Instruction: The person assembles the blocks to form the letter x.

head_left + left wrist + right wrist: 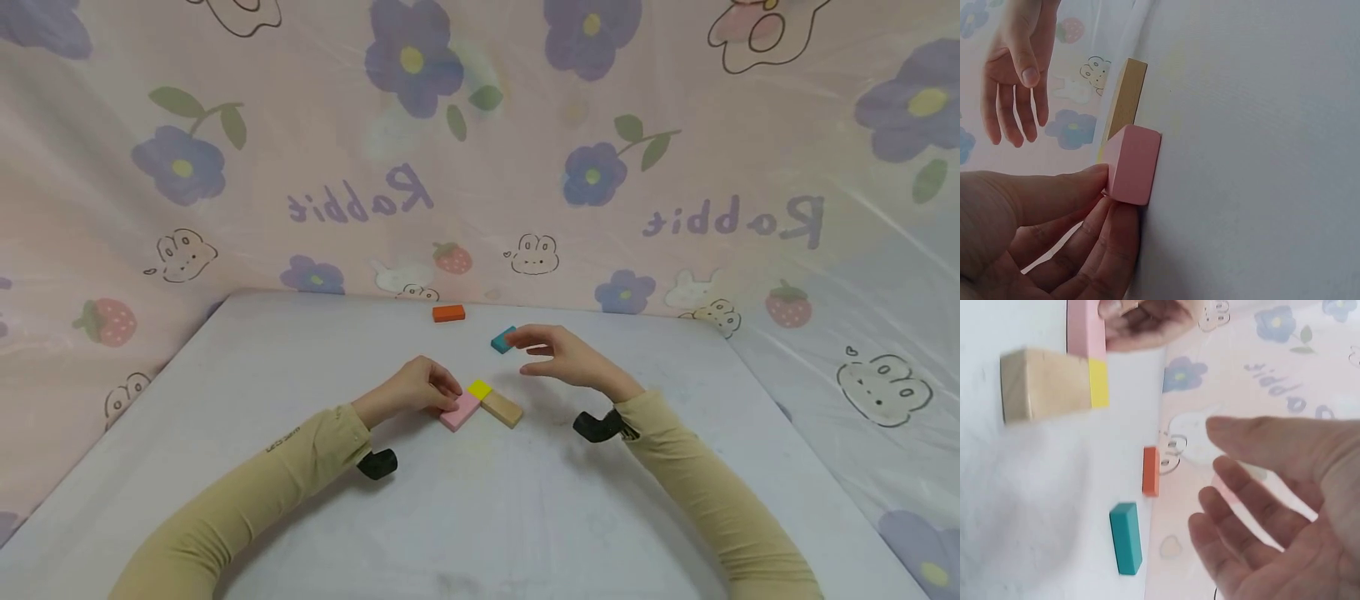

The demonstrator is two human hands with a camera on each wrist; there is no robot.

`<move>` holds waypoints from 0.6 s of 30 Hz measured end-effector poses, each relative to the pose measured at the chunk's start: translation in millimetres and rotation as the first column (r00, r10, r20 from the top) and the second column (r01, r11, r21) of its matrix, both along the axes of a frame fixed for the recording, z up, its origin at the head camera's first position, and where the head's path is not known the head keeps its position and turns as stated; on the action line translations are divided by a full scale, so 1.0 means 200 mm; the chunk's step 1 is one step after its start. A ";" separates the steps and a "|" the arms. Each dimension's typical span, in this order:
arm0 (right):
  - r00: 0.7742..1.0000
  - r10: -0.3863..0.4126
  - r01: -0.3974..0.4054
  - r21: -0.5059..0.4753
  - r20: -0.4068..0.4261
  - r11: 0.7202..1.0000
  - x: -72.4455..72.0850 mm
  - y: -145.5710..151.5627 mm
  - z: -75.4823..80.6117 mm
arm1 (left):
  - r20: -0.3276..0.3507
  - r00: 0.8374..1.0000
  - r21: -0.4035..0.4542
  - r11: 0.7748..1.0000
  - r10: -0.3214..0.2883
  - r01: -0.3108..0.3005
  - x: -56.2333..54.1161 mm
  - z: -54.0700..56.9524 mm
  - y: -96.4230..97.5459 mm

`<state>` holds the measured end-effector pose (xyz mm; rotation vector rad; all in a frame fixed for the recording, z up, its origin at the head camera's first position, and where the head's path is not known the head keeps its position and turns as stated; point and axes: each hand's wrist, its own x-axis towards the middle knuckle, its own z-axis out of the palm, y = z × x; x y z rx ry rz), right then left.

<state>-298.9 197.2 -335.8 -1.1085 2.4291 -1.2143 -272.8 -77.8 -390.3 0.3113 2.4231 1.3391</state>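
Pale pink plastic sheeting (pixel 487 125), printed with purple flowers, strawberries, line-drawn rabbits and mirrored "Rabbit" lettering, walls in a white-covered tabletop (pixel 450 517). From the head view, two arms in tan sleeves (pixel 255 475) reach over it, with a black fitting (pixel 377 464) under the left wrist. Near the middle, a yellow square-topped block (pixel 480 389) forms the corner of a V, its two legs a pink oblong block (pixel 459 412) and a natural-wood oblong block (pixel 502 408), both pointing towards the person. The left hand (pixel 412 387) is at the pink one. Beyond them a teal oblong block (pixel 500 342) and, farther back, an orange-red oblong block (pixel 448 313) lie separately. The right hand (pixel 566 357) hovers near the teal piece.

Seen from the left wrist, the thumb and fingertips pinch the pink block, which sits on the cloth; the wooden block lies behind it, and the yellow one barely shows.

At the right wrist, the right hand's fingers are spread and slightly bent, holding nothing. Pink and wood both meet the yellow block here. Three pieces thus seem joined, while teal and orange-red appear not yet added to the arrangement.
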 end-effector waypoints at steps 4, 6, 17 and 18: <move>0.999 0.016 -0.017 -0.007 -0.040 1.000 -0.05 0.01 0.00 | 0.009 1.000 -0.001 1.000 0.007 -0.007 0.00 0.00 0.00; 0.998 0.021 -0.021 -0.010 -0.059 1.000 -0.09 0.02 -0.01 | 0.012 1.000 -0.003 1.000 0.011 -0.011 0.00 0.00 0.00; 0.990 -0.042 0.051 0.061 -0.132 0.997 -0.22 0.04 -0.07 | 0.003 1.000 -0.007 1.000 0.006 -0.006 0.00 0.00 0.00; 0.989 -0.044 0.053 0.061 -0.138 0.997 -0.22 0.04 -0.08 | 0.005 1.000 -0.005 1.000 0.006 -0.006 0.00 0.00 0.00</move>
